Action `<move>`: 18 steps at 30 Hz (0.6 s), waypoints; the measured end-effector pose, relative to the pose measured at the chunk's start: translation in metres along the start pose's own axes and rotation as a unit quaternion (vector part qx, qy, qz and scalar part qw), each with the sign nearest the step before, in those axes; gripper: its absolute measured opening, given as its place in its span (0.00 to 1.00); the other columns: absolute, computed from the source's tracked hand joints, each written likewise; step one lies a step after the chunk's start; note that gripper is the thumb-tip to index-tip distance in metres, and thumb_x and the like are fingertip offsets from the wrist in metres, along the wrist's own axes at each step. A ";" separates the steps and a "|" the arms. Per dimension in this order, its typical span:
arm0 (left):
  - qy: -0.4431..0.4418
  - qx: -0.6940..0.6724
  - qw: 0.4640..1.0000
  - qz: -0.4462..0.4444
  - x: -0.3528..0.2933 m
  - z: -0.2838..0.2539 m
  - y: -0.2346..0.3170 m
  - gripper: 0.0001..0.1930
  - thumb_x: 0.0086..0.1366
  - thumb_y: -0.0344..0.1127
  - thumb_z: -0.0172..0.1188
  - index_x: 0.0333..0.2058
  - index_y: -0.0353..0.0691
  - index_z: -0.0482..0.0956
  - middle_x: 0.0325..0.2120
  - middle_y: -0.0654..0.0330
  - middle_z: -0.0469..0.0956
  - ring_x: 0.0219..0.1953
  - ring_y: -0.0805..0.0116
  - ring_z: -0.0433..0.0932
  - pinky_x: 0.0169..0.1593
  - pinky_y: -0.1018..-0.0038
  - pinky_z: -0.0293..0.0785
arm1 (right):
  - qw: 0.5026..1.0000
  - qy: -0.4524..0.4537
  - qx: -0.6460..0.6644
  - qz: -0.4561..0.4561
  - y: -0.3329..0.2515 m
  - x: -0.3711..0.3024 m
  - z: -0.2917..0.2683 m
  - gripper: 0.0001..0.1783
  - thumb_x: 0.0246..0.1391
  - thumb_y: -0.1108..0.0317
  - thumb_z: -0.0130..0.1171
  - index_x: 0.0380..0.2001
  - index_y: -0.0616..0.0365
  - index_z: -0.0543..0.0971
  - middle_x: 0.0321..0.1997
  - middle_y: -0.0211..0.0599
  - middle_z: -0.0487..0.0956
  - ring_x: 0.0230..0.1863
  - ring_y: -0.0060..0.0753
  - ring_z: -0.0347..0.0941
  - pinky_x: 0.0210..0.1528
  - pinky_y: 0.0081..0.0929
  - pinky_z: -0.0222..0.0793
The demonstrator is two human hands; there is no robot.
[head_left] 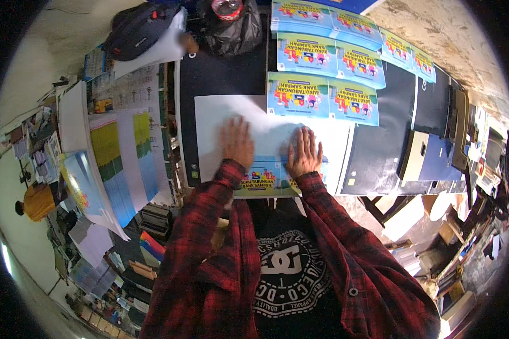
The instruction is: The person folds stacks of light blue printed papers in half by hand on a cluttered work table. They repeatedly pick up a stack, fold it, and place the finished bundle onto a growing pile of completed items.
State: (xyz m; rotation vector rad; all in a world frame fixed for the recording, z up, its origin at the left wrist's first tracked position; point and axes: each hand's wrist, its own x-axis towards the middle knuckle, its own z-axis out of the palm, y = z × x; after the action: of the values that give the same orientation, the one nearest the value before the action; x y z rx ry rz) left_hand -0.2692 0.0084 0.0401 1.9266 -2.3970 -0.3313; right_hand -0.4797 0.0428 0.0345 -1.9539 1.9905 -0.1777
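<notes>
Both my hands are pressed flat with the fingers stretched out, and neither grips anything. My left hand (pixel 237 140), slightly blurred, lies on a large pale sheet of paper (pixel 212 124). My right hand (pixel 305 151) rests to its right, over the bright part of the paper and the upper edge of a printed cover sheet (pixel 258 178). This cover sheet is yellow-green and blue with cartoon figures, and lies at the table's near edge between my wrists. My right wrist hides part of it.
Stacks of matching printed covers (pixel 298 95) stand just beyond my right hand, with more behind. A black plastic bag (pixel 232 34) and a dark bag (pixel 140 31) are at the far left. Large printed sheets (pixel 121 164) lie left; a blue-and-tan box (pixel 430 158) sits right.
</notes>
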 end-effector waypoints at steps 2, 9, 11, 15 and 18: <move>0.006 -0.027 0.999 0.021 -0.003 -0.003 -0.012 0.23 0.63 0.35 0.47 0.56 0.37 0.63 0.63 0.53 0.54 0.67 0.49 0.46 0.66 0.45 0.35 | 1.000 -0.007 -0.005 -0.005 -0.005 0.005 -0.001 0.34 0.58 0.53 0.41 0.66 0.52 0.56 0.70 0.38 0.56 0.71 0.40 0.46 0.69 0.49 0.37; 0.029 -0.067 0.997 -0.010 -0.005 0.013 -0.019 0.24 0.60 0.34 0.47 0.56 0.38 0.64 0.62 0.54 0.56 0.68 0.52 0.46 0.66 0.45 0.31 | 0.997 -0.017 -0.050 -0.062 0.017 0.008 0.001 0.33 0.60 0.55 0.41 0.66 0.52 0.54 0.70 0.37 0.54 0.71 0.38 0.46 0.69 0.50 0.36; 0.051 -0.079 0.996 -0.002 -0.009 0.009 -0.020 0.25 0.59 0.33 0.47 0.57 0.37 0.63 0.62 0.53 0.57 0.67 0.51 0.46 0.66 0.44 0.30 | 0.987 -0.045 -0.101 -0.118 0.036 0.001 -0.009 0.32 0.60 0.57 0.42 0.66 0.53 0.54 0.70 0.37 0.54 0.71 0.37 0.47 0.69 0.50 0.35; 0.044 -0.094 0.995 0.005 -0.005 0.002 -0.017 0.24 0.59 0.34 0.49 0.55 0.37 0.64 0.60 0.52 0.59 0.66 0.49 0.48 0.66 0.44 0.33 | 0.985 -0.069 -0.041 -0.152 0.053 -0.005 -0.025 0.36 0.59 0.51 0.45 0.66 0.55 0.53 0.70 0.37 0.55 0.71 0.36 0.47 0.69 0.50 0.36; 0.067 -0.123 0.990 0.030 0.000 0.004 -0.020 0.22 0.59 0.37 0.52 0.53 0.38 0.66 0.58 0.52 0.61 0.65 0.49 0.51 0.65 0.45 0.38 | 0.982 -0.040 0.060 -0.172 0.066 -0.002 -0.023 0.42 0.53 0.42 0.50 0.64 0.56 0.56 0.69 0.37 0.56 0.70 0.38 0.48 0.68 0.48 0.39</move>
State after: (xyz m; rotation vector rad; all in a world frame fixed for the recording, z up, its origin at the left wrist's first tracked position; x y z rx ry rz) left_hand -0.2512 0.0048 0.0324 1.7099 -2.2073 -0.4563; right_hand -0.5492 0.0439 0.0348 -2.1743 1.5428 -0.2918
